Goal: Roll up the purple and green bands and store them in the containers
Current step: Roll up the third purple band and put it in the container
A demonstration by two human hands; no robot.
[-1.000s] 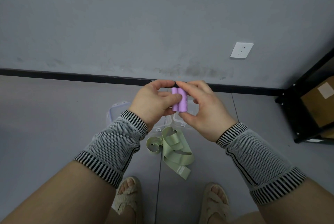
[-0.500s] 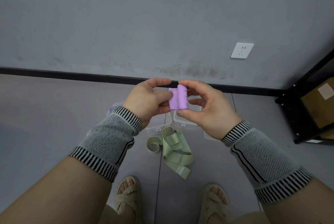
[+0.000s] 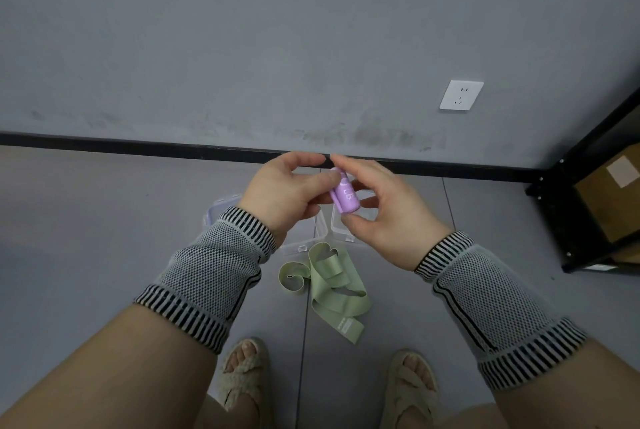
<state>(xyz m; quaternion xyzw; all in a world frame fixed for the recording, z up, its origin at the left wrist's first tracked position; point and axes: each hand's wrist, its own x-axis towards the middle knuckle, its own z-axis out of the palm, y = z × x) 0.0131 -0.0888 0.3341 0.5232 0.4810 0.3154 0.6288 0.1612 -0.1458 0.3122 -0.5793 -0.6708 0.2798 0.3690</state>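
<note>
At mid-frame, your left hand (image 3: 284, 196) and right hand (image 3: 384, 210) both pinch the rolled purple elastic band (image 3: 344, 196); the loose green elastic band (image 3: 329, 285) lies below.

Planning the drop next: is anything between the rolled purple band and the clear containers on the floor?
Nothing visible blocks it. Both hands, left hand and right hand, hold the purple band directly above the clear containers. The green band lies on the floor nearer the feet, beside them.
</note>
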